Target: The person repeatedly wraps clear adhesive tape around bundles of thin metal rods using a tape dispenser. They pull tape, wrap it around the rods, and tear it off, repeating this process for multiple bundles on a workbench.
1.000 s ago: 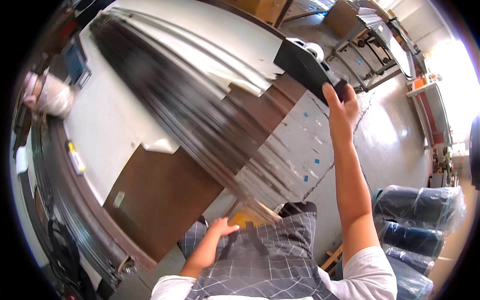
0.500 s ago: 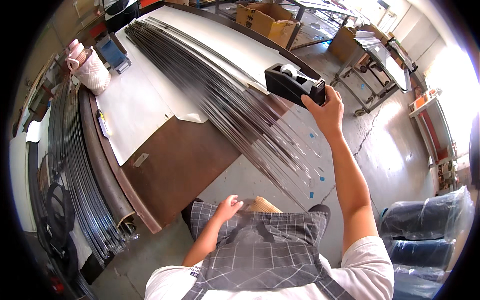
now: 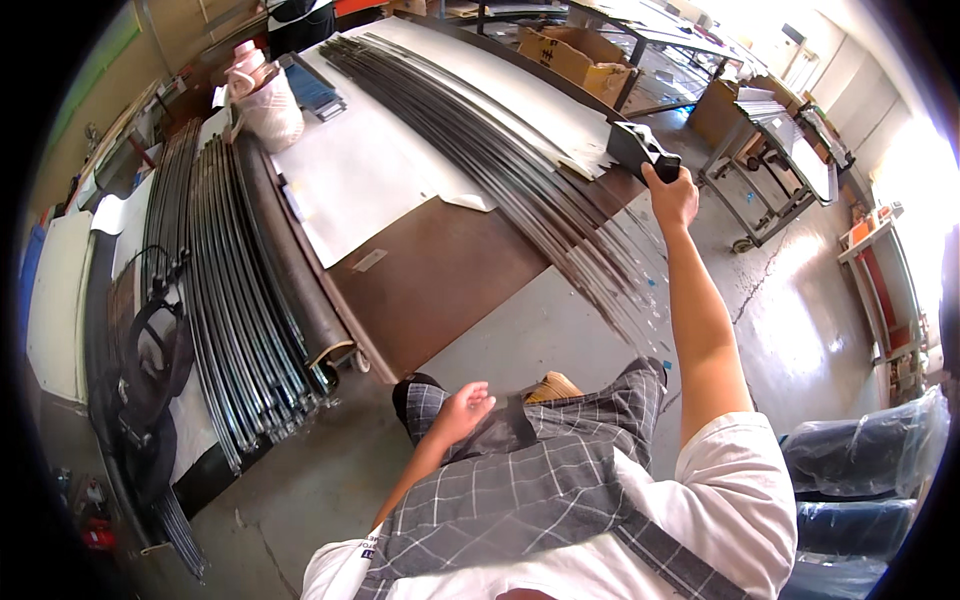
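- The right hand [image 3: 672,197] is extended forward at full arm's reach and is closed around the handle of a black tape dispenser [image 3: 640,150].
- The tape dispenser sits above and just beyond the right hand, at the near right corner of the worktop [image 3: 440,270]. Whether it touches the worktop cannot be told.
- The left hand [image 3: 462,408] is held low, close to the body, with fingers loosely spread. It grips nothing and rests near the grey checked garment [image 3: 520,470] over the person's lap.
- The two hands are well apart: the tape dispenser is far forward and to the right of the left hand.
- A long bundle of thin dark rods [image 3: 500,160] runs diagonally across the worktop. Its near end overhangs the worktop edge just left of the right hand.
- White sheet material [image 3: 370,180] covers the far part of the worktop; the near part is bare brown board.
- A second stack of curved dark strips [image 3: 230,300] lies to the left of the worktop.
- A white bag [image 3: 268,110] stands at the far left of the worktop.
- A cardboard box [image 3: 565,55] stands at the far right edge of the worktop.
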`<state>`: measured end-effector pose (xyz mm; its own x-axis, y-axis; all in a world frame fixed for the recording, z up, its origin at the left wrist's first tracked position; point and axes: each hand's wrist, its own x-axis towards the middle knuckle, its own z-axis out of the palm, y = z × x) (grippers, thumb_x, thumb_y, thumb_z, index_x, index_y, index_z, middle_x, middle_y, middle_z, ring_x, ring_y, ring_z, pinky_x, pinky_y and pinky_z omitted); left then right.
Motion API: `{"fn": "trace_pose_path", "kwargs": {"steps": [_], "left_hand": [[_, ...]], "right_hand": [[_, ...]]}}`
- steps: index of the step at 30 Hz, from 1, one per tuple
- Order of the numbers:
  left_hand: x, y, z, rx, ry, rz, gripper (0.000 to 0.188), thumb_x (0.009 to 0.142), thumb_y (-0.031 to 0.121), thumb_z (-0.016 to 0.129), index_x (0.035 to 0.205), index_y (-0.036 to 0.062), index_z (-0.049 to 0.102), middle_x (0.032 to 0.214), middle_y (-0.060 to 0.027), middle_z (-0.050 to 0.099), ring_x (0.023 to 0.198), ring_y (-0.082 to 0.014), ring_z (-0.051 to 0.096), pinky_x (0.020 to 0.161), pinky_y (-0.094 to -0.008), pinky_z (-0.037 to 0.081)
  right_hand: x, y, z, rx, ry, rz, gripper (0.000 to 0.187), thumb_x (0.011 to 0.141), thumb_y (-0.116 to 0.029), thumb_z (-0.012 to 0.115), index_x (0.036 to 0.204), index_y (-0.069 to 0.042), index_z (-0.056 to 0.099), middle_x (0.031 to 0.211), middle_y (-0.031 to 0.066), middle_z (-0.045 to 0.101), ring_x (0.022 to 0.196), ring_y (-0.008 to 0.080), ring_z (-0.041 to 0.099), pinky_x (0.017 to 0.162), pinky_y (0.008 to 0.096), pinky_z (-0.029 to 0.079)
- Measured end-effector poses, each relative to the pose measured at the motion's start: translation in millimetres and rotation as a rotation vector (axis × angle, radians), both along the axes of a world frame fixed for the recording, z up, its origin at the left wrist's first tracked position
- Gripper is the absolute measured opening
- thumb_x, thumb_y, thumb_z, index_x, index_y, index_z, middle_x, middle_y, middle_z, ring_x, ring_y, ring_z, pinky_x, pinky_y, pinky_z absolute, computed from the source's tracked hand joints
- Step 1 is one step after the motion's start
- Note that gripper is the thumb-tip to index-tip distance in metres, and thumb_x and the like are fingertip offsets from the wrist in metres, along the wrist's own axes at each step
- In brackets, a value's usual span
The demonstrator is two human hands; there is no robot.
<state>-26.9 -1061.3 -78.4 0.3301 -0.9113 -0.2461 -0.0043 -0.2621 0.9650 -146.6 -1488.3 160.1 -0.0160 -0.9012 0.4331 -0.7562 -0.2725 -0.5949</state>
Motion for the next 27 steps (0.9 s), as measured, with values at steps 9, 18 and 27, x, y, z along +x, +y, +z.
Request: {"fn": "trace_pose_path", "kwargs": {"steps": [9, 18, 27], "left_hand": [[10, -10, 167, -0.277, -0.168, -0.058, 0.043, 0.083, 0.018, 0.064, 0.120, 0.0014, 0.051, 0.116, -0.0098, 0.056, 0.112, -0.0189, 0.051, 0.096, -0.0338, 0.038], [53, -49, 270, -0.394, -0.571, 0.267, 0.057, 0.084, 0.028, 0.063, 0.126, -0.0057, 0.043, 0.122, -0.0192, 0.052, 0.112, -0.0241, 0.051, 0.096, -0.0334, 0.038], [131, -112, 243, -0.035, -0.499, 0.393, 0.059, 0.081, 0.055, 0.059, 0.100, -0.0010, 0.056, 0.087, -0.0054, 0.058, 0.081, -0.0133, 0.053, 0.073, -0.0287, 0.044]], "right_hand": [[17, 51, 33, 0.081, -0.223, 0.273, 0.054, 0.065, -0.048, 0.072, 0.091, -0.002, 0.066, 0.085, 0.0133, 0.067, 0.079, 0.0242, 0.064, 0.075, 0.0345, 0.047], [140, 191, 29, -0.108, 0.119, 0.678, 0.061, 0.062, -0.050, 0.070, 0.094, 0.000, 0.060, 0.089, 0.0180, 0.063, 0.089, 0.0306, 0.060, 0.080, 0.0393, 0.046], [133, 210, -7, 0.349, 0.005, 1.172, 0.055, 0.067, -0.032, 0.072, 0.106, 0.003, 0.054, 0.096, 0.0203, 0.062, 0.092, 0.0321, 0.061, 0.081, 0.0381, 0.047]]}}
